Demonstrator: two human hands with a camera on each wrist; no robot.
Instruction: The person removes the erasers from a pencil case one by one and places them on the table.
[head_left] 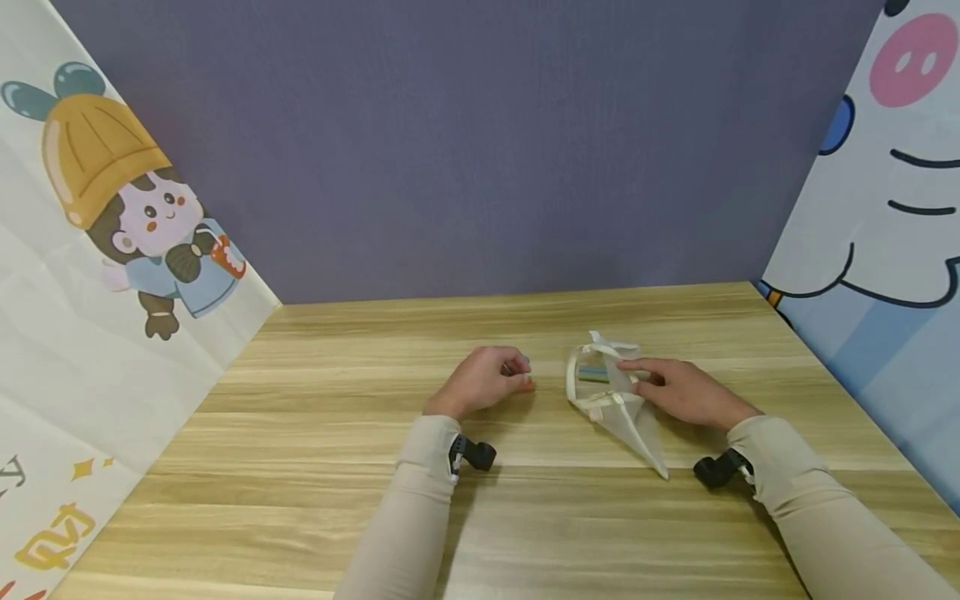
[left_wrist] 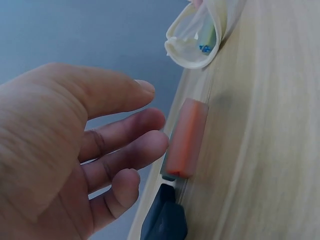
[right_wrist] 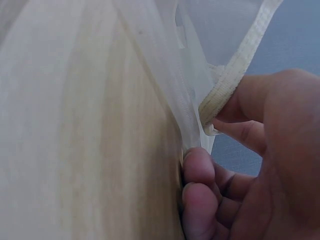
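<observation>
My left hand (head_left: 480,382) is held over the middle of the table, its fingers loosely bent and spread from the thumb. In the left wrist view, a reddish-orange block (left_wrist: 188,140) lies on the table close to its fingertips; contact cannot be told. A dark piece (left_wrist: 164,217) sits at that block's near end. To the right is a whitish see-through zip pouch (head_left: 630,423), its mouth facing left. My right hand (head_left: 686,392) pinches the pouch's edge (right_wrist: 231,82) between thumb and fingers. Inside the pouch shows a blue-green and yellowish item (head_left: 592,373), kind unclear.
Everything lies on a wood-grain table (head_left: 300,467). A grey-blue panel (head_left: 480,150) rises at its far edge. Printed cartoon sheets flank it, one on the left (head_left: 67,333) and another on the right (head_left: 885,217). Each wrist wears a small black camera.
</observation>
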